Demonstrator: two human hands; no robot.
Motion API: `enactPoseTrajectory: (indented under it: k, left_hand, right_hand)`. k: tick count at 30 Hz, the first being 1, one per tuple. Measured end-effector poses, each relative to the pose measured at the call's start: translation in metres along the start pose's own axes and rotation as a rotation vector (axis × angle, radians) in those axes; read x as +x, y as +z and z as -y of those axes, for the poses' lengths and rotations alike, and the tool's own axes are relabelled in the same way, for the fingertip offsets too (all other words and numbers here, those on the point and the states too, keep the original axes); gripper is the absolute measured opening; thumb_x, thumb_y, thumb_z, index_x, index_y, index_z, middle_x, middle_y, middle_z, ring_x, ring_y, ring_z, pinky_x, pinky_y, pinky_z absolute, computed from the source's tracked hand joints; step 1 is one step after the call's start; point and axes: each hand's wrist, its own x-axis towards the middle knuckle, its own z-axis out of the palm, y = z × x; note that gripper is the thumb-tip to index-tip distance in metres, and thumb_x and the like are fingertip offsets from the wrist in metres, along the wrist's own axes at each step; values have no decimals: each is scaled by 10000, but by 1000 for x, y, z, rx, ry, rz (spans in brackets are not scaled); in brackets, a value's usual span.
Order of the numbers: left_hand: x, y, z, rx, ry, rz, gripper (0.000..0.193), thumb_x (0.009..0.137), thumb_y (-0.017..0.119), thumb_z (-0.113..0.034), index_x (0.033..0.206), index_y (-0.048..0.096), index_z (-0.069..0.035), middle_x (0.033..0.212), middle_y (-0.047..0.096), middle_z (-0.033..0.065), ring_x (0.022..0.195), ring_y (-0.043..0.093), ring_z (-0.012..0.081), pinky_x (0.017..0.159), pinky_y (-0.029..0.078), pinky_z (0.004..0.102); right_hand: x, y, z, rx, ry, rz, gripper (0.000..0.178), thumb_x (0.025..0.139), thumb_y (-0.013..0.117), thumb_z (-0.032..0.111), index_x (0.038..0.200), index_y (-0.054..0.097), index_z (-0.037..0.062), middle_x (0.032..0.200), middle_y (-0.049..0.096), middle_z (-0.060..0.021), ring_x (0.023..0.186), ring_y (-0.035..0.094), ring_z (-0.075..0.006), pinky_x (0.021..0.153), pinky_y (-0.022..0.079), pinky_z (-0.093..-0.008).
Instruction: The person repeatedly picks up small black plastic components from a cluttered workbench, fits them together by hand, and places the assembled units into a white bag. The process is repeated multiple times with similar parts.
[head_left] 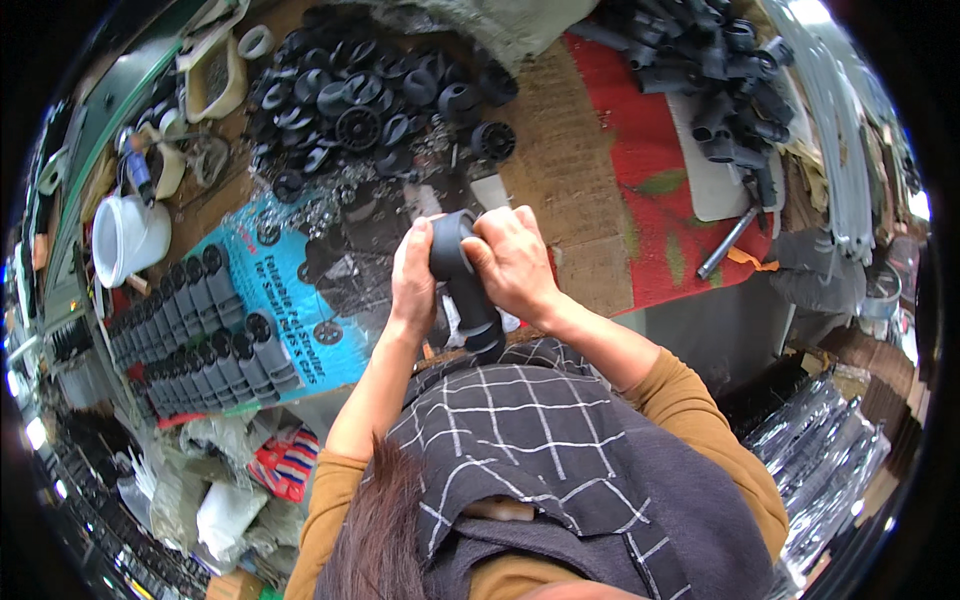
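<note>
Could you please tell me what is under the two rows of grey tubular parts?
A blue printed sheet shows beside the grey tubular parts; the surface directly beneath them is covered.

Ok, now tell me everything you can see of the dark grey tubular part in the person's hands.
The dark grey tubular part looks like smooth, matte plastic. A broad, rounded head bends into a narrower neck, which ends in a darker section. It is held near the work table's front edge, head away from the person, lower end toward the checked apron; whether that end touches is unclear. The left hand and right hand touch opposite sides of the head.
</note>
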Motion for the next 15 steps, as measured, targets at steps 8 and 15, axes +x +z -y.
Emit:
enactPoseTrajectory:
  k: [8, 15]
  left_hand:
    - [8, 21, 4, 126, 64, 64, 434, 988, 430, -367, 1132, 566, 19, 1013, 601, 63, 906, 541, 128, 850, 427, 279]
    - [30, 55, -3, -280, -243, 61, 422, 961, 385, -425, 964, 606, -65, 857, 641, 61, 773, 621, 165, 754, 501, 309]
  right_hand:
    - [-5, -8, -9, 119, 160, -33, 329, 951, 508, 292, 725, 521, 54, 726, 529, -138, 696, 473, -332, 643, 393, -418]
    - [-28, -28, -7, 434, 421, 121, 750, 742, 755, 408, 1300, 451, 9, 1148, 581, -202, 1082, 568, -332, 929, 440, -394]
